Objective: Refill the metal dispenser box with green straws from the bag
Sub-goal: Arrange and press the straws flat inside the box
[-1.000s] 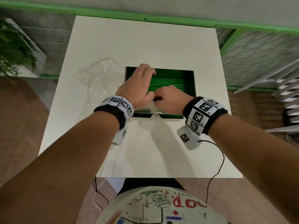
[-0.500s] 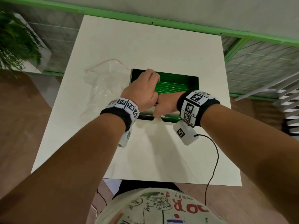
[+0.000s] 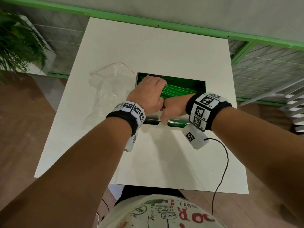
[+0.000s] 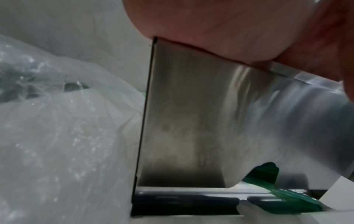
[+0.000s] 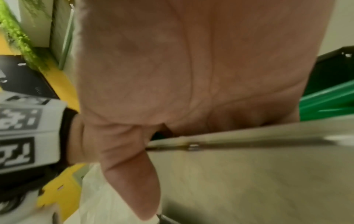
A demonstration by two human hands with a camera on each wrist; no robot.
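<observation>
The open metal dispenser box point(image 3: 203, 87) stands on the white table point(image 3: 164, 46), with green straws point(image 3: 179, 91) lying lengthwise inside. My left hand point(image 3: 148, 91) lies across the box's left end. Its heel point(image 4: 229, 22) rests on the front corner of the box point(image 4: 191, 121) and its fingers curl down near the back rim. My right hand point(image 3: 172, 107) grips the front wall: the thumb point(image 5: 134, 181) runs down outside the box point(image 5: 249, 181), the fingers hook inside beside the straws point(image 5: 325, 100). More straws point(image 4: 268, 177) show at the bottom slot.
A crumpled clear plastic bag point(image 3: 108, 94) with a red seal line lies against the box's left side and shows again as the bag point(image 4: 57, 136) in the left wrist view. A black cable point(image 3: 225, 162) crosses the table's right front. A plant point(image 3: 16, 46) stands left of the table.
My right wrist has rolled over, bringing the thumb down the front wall and the fingers over the rim. The left hand has stayed across the box's left end.
</observation>
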